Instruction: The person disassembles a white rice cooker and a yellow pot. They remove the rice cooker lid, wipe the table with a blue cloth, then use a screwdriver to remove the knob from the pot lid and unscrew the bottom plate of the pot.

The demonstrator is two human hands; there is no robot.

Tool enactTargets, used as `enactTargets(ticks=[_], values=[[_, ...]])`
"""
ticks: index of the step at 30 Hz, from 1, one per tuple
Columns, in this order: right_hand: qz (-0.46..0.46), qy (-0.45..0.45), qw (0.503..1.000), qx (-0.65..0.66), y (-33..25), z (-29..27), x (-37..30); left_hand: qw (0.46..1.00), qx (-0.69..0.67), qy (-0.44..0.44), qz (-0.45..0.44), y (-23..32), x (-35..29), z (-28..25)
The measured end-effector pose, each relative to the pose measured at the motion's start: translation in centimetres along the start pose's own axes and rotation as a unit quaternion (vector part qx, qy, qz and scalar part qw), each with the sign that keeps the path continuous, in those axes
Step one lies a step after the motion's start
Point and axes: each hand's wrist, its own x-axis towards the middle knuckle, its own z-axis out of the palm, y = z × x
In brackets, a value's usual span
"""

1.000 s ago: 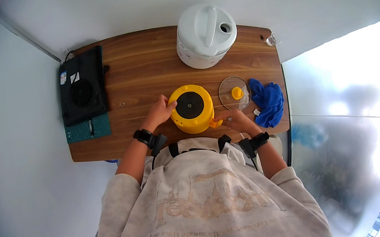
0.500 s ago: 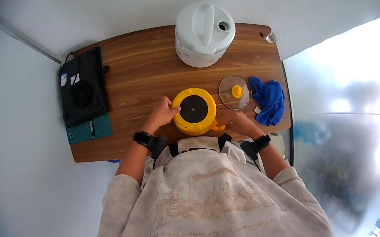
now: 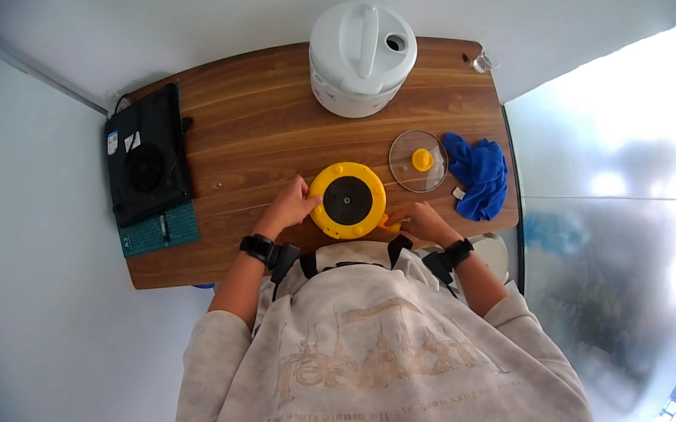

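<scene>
Near the front edge of the table, a yellow pot (image 3: 348,200) is bottom up, showing a black round base with small yellow feet around it. My left hand (image 3: 290,205) grips its left rim, thumb on the yellow edge and fingers partly hidden. My right hand (image 3: 422,222) is closed around the pot's short yellow handle at the lower right. A round glass lid (image 3: 407,179) with a yellow knob lies on the table, just right of the pot. Beside the lid sits a crumpled blue cloth (image 3: 482,176).
A large white lidded container (image 3: 363,64) stands at the back of the wooden table (image 3: 252,127). To the left, a flat black appliance (image 3: 149,153) with a fan vent lies over a green cutting mat (image 3: 137,237). A small clear glass (image 3: 481,63) is at the back right corner.
The yellow pot has shifted slightly toward me and appears a little lower, with both hands keeping their grip. The lid and cloth have not moved on the table.
</scene>
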Motion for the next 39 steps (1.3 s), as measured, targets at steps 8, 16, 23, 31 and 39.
enactTargets(ticks=[8, 16, 23, 31, 39], values=[[-0.007, 0.06, 0.998, -0.001, -2.4, -1.4, -0.8, 1.0, 0.009, 0.013, 0.016, -2.1, 0.5, 0.4], [0.034, 0.237, 0.97, -0.049, -10.2, -7.8, -1.9, 0.997, -0.06, 0.031, -0.036, -1.4, 1.3, -0.1], [0.054, 0.363, 0.909, -0.198, -14.0, -10.1, -1.9, 0.99, 0.005, 0.106, 0.096, -9.5, 4.4, -1.1], [0.093, 0.413, 0.85, -0.314, -13.2, -10.5, -1.9, 0.975, 0.094, 0.194, 0.049, -8.2, 3.6, -2.6], [0.098, 0.376, 0.864, -0.32, -12.7, -10.8, -1.6, 0.963, 0.172, 0.204, 0.03, -11.0, 4.1, -1.9]])
